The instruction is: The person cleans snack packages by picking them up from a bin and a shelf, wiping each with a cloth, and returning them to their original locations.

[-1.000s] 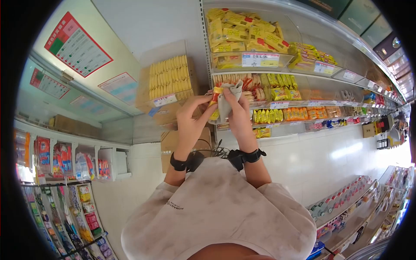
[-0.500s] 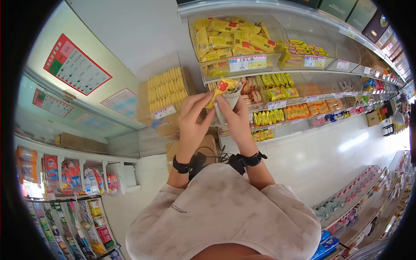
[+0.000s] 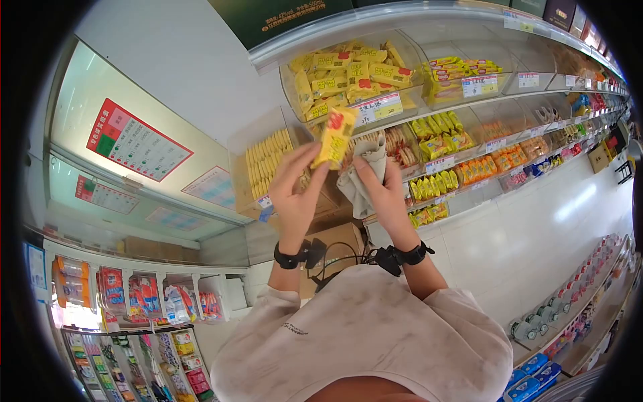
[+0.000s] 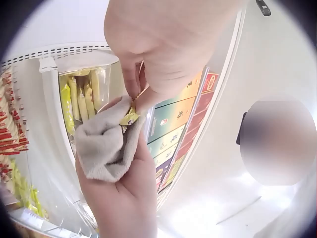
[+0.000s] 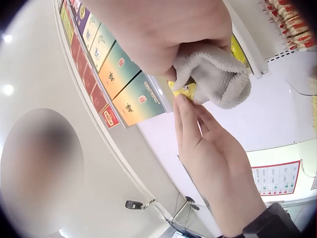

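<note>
My left hand [image 3: 295, 191] pinches the lower end of a yellow snack packet [image 3: 337, 137] with a red patch near its top. The packet stands upright in front of the bins. Just to its right, my right hand [image 3: 387, 197] grips a bunched grey cloth [image 3: 362, 187], thumb on top. In the left wrist view, a yellow corner of the packet [image 4: 130, 119] shows between the left fingertips and the cloth [image 4: 104, 144]. From the right wrist, the left fingers [image 5: 185, 111] are seen on the packet [image 5: 187, 90], against the cloth [image 5: 218, 79].
A clear bin of similar yellow packets [image 3: 331, 84] is on the shelf ahead, with a price label [image 3: 380, 107] on its front. Left of it stands a box of upright yellow packets [image 3: 268, 161]. Lower shelves hold orange packets [image 3: 474, 167]. A cardboard box [image 3: 335, 244] lies below my hands.
The yellow packet has come up and away from the cloth in my left hand, showing more of its face. The cloth stays in my right hand, and the head view has shifted.
</note>
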A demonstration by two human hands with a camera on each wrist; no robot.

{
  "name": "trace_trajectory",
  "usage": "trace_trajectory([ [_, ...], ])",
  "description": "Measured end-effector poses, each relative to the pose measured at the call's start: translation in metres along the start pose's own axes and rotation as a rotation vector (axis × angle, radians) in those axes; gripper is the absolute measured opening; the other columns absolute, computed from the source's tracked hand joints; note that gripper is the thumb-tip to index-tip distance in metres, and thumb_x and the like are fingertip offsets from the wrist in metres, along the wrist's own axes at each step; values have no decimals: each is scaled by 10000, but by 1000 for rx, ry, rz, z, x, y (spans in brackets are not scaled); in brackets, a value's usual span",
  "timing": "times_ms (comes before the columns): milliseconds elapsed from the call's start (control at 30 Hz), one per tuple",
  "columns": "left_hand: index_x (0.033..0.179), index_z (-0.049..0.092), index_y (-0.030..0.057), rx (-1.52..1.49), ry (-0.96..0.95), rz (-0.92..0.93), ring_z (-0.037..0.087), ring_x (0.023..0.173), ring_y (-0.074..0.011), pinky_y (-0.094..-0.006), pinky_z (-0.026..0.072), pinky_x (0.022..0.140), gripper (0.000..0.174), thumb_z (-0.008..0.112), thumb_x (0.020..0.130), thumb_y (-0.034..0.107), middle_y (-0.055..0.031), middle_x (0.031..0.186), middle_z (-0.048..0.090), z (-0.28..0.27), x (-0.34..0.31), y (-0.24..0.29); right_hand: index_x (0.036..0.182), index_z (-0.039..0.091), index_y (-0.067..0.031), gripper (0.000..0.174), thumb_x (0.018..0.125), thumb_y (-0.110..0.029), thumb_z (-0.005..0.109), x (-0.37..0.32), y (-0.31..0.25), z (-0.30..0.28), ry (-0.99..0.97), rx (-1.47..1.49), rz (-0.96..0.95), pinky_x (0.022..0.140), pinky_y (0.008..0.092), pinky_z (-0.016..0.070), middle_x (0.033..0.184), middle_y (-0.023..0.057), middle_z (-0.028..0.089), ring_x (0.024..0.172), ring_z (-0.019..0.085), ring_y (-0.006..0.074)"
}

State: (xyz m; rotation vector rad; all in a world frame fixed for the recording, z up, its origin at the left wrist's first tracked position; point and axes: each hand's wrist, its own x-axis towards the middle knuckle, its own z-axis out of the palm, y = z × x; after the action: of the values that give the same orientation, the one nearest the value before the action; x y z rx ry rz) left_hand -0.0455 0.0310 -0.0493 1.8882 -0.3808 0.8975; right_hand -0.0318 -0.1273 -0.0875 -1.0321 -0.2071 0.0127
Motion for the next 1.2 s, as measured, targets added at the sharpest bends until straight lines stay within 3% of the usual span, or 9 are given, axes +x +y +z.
trace_trajectory([
  [367, 1141, 709, -1, 400, 7, 308, 682, 877, -221, -301, 546, 804, 287, 753, 857, 7, -120, 1127, 677, 27, 97, -26, 1156, 659, -9, 260, 995, -213, 653, 1, -5, -7, -17, 29, 39, 812, 255, 513, 1035, 21, 690, 916, 624, 76],
  [600, 1115, 689, -37, 367, -102, 170, 696, 872, -245, -324, 562, 776, 253, 724, 871, 17, -125, 1130, 671, 42, 129, -45, 1118, 652, -19, 236, 992, -218, 654, -1, -7, -12, 37, -14, 52, 784, 259, 515, 986, 12, 675, 880, 628, 77],
  [667, 1112, 685, -44, 453, -153, 292, 699, 877, -261, -331, 564, 777, 257, 721, 865, 16, -130, 1142, 671, 38, 134, -59, 1122, 645, -17, 234, 988, -208, 659, -1, -9, -12, 78, -63, -67, 781, 261, 512, 991, 11, 673, 887, 624, 78],
  [800, 1101, 685, -44, 507, -220, 229, 688, 892, -317, -353, 565, 791, 250, 711, 862, 27, -145, 1166, 666, 36, 131, -51, 1150, 616, -14, 247, 975, -179, 672, 21, -40, -4, 111, -324, -398, 791, 283, 504, 979, 61, 679, 883, 642, 140],
  [867, 1086, 689, -42, 534, -232, 250, 680, 923, -339, -363, 564, 792, 234, 703, 866, 37, -158, 1167, 666, 35, 131, -48, 1165, 602, -16, 259, 938, -116, 675, 40, -61, 9, 147, -548, -600, 800, 324, 512, 987, 106, 674, 883, 655, 236],
  [1000, 1066, 693, -34, 602, -293, 318, 649, 1023, -359, -426, 486, 998, 236, 657, 836, 3, -193, 1175, 660, 34, 130, -54, 1201, 581, -26, 365, 845, -19, 663, 98, -77, 20, 18, -1069, -1104, 805, 427, 522, 1035, 176, 648, 912, 636, 403],
  [1067, 1059, 693, -33, 824, -385, 406, 616, 1136, -370, -467, 411, 1106, 249, 627, 820, -14, -207, 1197, 653, 31, 134, -57, 1207, 582, -30, 400, 814, 1, 652, 126, -67, 21, -118, -1148, -1032, 813, 466, 516, 1069, 172, 645, 943, 628, 418],
  [1167, 1155, 652, -65, 854, -193, 484, 503, 1294, -410, -501, 265, 1198, 412, 673, 757, 37, -260, 1246, 607, 34, 120, -59, 1227, 580, -35, 424, 811, -33, 660, 142, -55, 28, -240, -1195, -930, 847, 486, 515, 1089, 181, 659, 980, 639, 404],
  [1200, 1249, 606, -53, 867, -107, 529, 417, 1383, -416, -474, 312, 1176, 474, 638, 780, 6, -258, 1266, 602, 32, 118, -56, 1229, 581, -40, 425, 812, -49, 663, 148, -52, 29, -247, -1216, -918, 854, 482, 517, 1089, 180, 663, 982, 642, 400],
])
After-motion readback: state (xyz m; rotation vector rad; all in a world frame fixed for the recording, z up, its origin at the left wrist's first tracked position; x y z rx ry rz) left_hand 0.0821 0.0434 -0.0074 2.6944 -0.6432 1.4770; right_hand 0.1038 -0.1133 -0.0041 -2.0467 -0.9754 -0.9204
